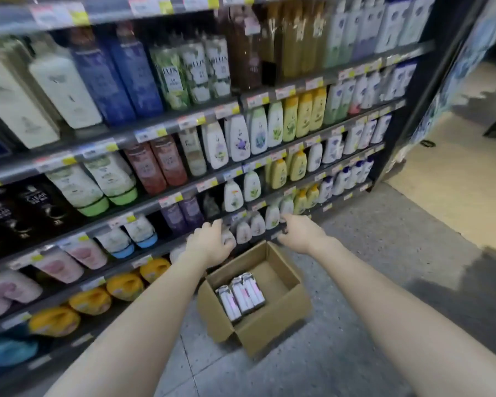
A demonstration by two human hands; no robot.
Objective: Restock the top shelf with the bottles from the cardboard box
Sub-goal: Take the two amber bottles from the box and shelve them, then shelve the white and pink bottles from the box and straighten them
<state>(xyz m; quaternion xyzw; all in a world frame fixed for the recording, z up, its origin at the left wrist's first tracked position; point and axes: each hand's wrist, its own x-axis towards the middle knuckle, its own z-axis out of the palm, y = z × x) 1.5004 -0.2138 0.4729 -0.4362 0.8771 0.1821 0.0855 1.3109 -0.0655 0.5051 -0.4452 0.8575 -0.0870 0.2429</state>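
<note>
Both my arms reach forward and down toward the open cardboard box (255, 299), which sits on the speckled floor (355, 282) just in front of the lowest shelves.

Left hand (209, 245): back toward the camera, fingers curled loosely downward. It overlaps a pale bottle (229, 239) on a low shelf; I cannot tell whether it touches it or merely hangs in front. Nothing is visibly gripped.

Right hand (301, 232): fingers partly spread and pointing toward the shelf edge; it carries nothing.

Box contents: three bottles (241, 296) with silver-grey bodies and pink-and-white labels, lying side by side against the left wall of the box. The rest of the box floor is bare cardboard. Flaps are folded out, so access from above is free.

The top shelf (98, 12) shows only as a price-tag rail along the upper frame edge; its stock is out of view.

Judgement: this is the reach phase of a pick. Both hands are over the far rim of the box rather than over the bottles, so they must come back toward me and drop. The bottles lie flat and packed together, so an end-on or top grasp of an outer one looks easiest.
</note>
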